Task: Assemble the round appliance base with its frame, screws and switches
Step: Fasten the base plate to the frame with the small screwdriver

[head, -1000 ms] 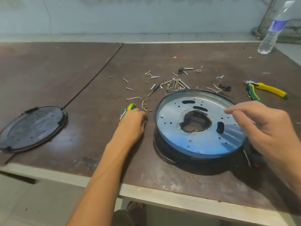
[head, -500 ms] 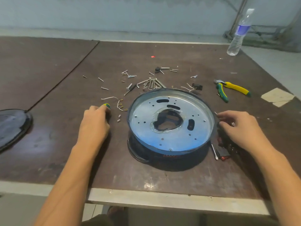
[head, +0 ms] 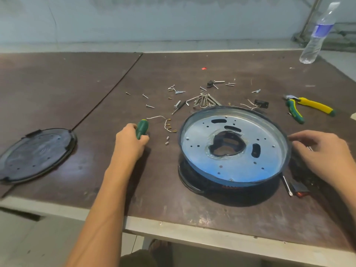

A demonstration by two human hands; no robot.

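Observation:
The round appliance base (head: 233,149) stands on the brown table, a silver metal plate with a middle cut-out facing up inside its dark blue rim. My left hand (head: 132,140) grips a green screwdriver handle (head: 142,128) to the left of the base. My right hand (head: 323,155) rests against the base's right rim with its fingers loosely bent; I cannot make out anything in it. Several screws (head: 177,91) and metal clips (head: 204,100) lie scattered behind the base. A black switch with wires (head: 261,104) lies behind the rim. A red rocker switch (head: 300,190) sits under my right wrist.
A black round cover (head: 35,154) lies at the table's left edge. Green and yellow pliers (head: 306,108) lie at the right rear. A clear water bottle (head: 317,35) stands at the far right corner. The table's front edge (head: 192,232) runs close below the base.
My left hand has tipped the green screwdriver handle up into view. My right hand came down from above the plate to the base's right rim.

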